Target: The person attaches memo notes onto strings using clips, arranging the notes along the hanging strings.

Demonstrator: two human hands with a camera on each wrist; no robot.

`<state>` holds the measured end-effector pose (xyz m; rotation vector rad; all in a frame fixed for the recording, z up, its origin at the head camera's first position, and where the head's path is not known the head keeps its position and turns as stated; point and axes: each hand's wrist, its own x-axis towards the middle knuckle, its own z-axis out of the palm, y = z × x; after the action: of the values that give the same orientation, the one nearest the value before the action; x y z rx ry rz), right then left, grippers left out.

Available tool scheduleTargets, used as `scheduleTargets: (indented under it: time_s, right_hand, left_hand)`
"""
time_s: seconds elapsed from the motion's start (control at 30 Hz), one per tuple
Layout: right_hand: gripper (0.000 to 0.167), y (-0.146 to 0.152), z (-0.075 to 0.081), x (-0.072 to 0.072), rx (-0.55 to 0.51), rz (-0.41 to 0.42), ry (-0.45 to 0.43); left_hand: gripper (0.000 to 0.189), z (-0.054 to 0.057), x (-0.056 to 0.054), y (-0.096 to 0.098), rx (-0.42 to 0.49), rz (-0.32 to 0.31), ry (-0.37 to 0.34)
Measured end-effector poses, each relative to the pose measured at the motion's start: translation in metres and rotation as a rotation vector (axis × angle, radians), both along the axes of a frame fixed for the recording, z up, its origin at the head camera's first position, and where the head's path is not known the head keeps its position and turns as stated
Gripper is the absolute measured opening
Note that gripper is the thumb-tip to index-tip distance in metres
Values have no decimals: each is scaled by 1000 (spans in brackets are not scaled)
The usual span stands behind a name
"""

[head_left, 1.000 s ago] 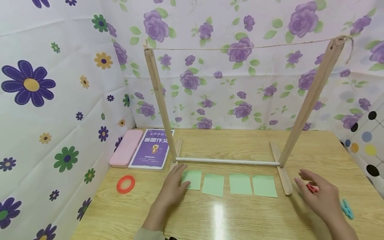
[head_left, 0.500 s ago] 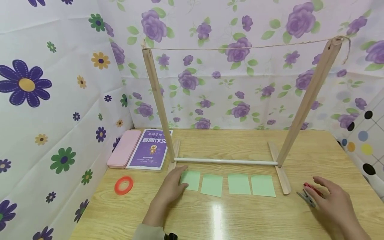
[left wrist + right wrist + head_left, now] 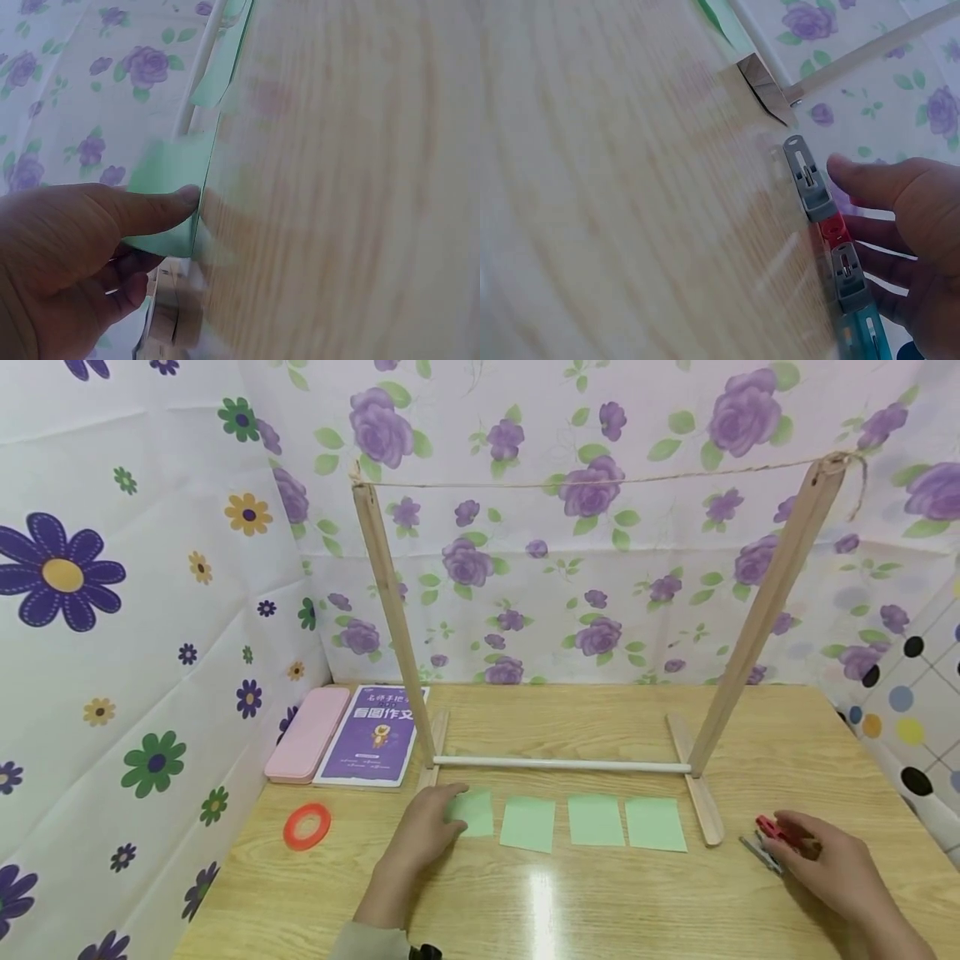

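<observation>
Left hand pinches the leftmost pale-green square paper note between thumb and fingers, at the near left end of the white rod joining the wooden posts; three more pale-green square paper notes lie in a row beside it on the wood-grain table. Right hand, thumb and fingers parted, is at the red plastic clip, contact uncertain; two grey plastic clips and a teal plastic clip sit close by.
</observation>
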<state>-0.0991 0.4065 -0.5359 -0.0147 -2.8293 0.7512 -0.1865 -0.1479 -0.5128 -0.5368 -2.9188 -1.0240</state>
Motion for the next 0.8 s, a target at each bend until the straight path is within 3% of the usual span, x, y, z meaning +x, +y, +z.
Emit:
scheduleTargets:
  time_s: [0.17, 0.37, 0.63, 0.8]
  right_hand:
    - [54, 1, -1, 0, -19, 2, -65]
    - [44, 0, -2, -4, -5, 3, -34]
    - [49, 11, 1, 0, 19, 19, -81]
    - [58, 12, 3, 0, 44, 12, -131]
  left_hand:
    - [41, -2, 1, -3, 19, 33, 28]
    - [31, -1, 1, -5, 155, 75, 77]
    - [18, 6, 4, -7, 373, 154, 33]
    - [18, 6, 5, -8, 448, 185, 34]
